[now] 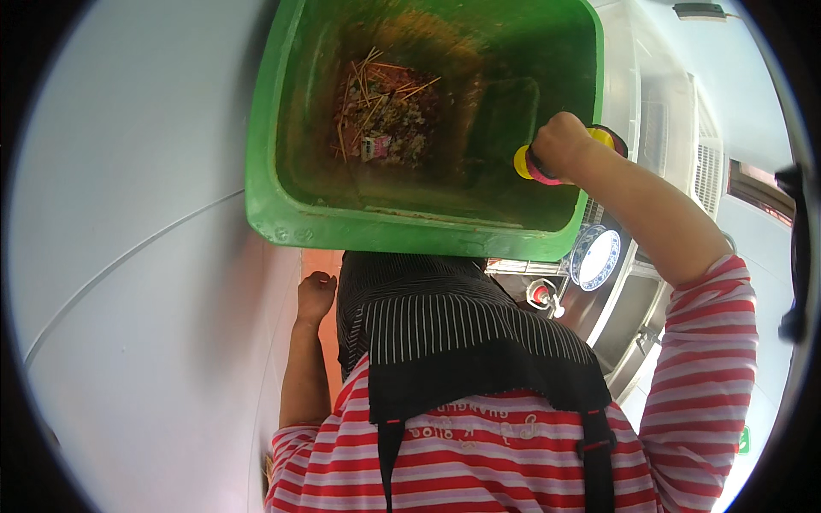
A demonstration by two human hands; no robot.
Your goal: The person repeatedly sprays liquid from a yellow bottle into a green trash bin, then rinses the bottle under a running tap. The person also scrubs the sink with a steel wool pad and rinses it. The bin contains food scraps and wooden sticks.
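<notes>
A large green plastic bin [410,238] stands in front of my body, its inner walls stained brown. Wooden skewers [369,96] lie over food waste [401,131] at its bottom, with a small pink-and-white packet [376,146] among them. My right hand [562,146] is closed around a yellow, pink and black object [523,163] over the bin's right rim. The hand covers its middle, so its exact kind is unclear. My left hand [316,297] hangs beside my striped apron [436,320], below the bin's near rim. Its fingers are curled, and I see nothing in them.
A pale wall [141,256] runs close along the left, above a reddish floor [324,260]. At right, blue-and-white bowls [595,258] sit on a metal counter beside a sink [632,314]. A red-centred fitting [542,295] shows below the counter's rack.
</notes>
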